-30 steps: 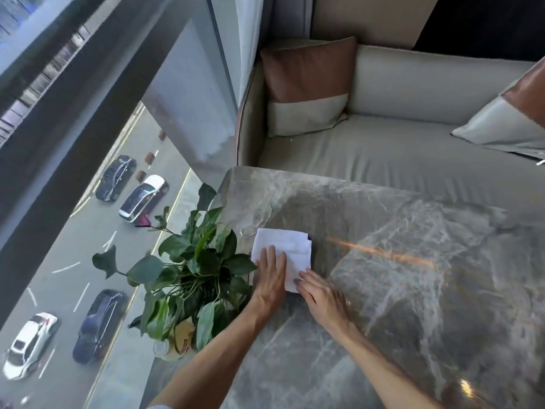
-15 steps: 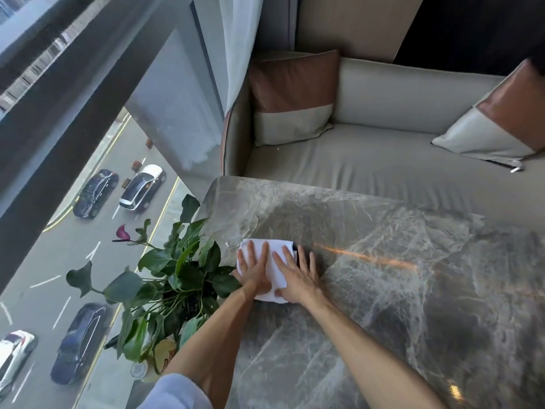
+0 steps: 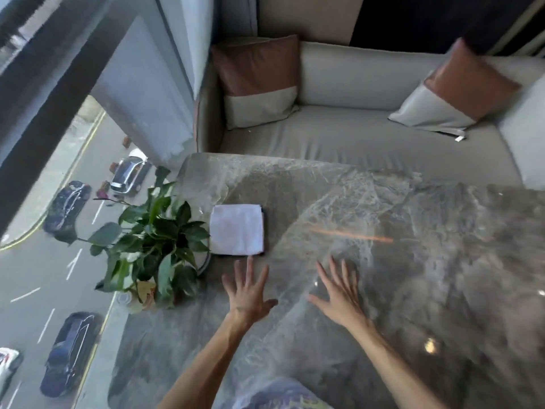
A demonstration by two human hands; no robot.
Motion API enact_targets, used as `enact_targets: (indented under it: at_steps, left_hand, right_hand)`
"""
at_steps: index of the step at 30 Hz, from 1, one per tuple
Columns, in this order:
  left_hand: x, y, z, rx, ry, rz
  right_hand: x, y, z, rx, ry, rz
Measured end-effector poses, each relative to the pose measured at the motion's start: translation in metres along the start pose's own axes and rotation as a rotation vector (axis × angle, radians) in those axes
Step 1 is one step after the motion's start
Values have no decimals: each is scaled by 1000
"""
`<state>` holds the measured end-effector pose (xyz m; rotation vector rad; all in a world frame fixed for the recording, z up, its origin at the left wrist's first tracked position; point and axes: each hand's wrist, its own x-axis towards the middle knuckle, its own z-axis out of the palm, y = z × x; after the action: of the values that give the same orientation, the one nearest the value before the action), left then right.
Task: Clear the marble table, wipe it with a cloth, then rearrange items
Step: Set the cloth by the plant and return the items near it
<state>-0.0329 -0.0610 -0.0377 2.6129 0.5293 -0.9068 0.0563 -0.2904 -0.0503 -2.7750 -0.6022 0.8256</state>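
A white cloth, folded into a neat square, lies flat on the grey marble table near its left side, beside a green potted plant. My left hand hovers just below the cloth, fingers spread, holding nothing. My right hand is open too, farther right over bare marble, fingers apart. Neither hand touches the cloth.
A beige sofa stands behind the table with two brown-and-cream cushions. A full-height window on the left looks down on a street with cars. A sheer curtain hangs by the sofa arm.
Both hands were pressing on the cloth; they have let go and pulled back toward me. The cloth now lies squarely folded.
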Motion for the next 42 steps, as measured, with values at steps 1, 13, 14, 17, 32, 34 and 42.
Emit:
enact_targets:
  at_steps: [1, 13, 14, 17, 32, 34, 42]
  left_hand:
    - [-8, 13, 6, 18, -11, 12]
    - [-115, 192, 69, 45, 105, 37]
    - [-123, 205, 76, 48, 108, 27]
    - [-143, 240, 87, 52, 85, 8]
    - [-123, 397, 99, 170, -26, 350]
    - [-119, 430, 101, 182, -58, 390]
    - [-76, 595, 108, 172, -137, 458]
  right_hand:
    - [-21, 19, -1, -6, 5, 47]
    - [-184, 206, -18, 114, 106, 197]
    - [-193, 220, -20, 115, 105, 184]
    - [-219, 257, -26, 120, 91, 173]
    - [-316, 365, -50, 311, 213, 430]
    - [-332, 391, -56, 338, 238, 506]
    - [-337, 563, -106, 405, 366, 654]
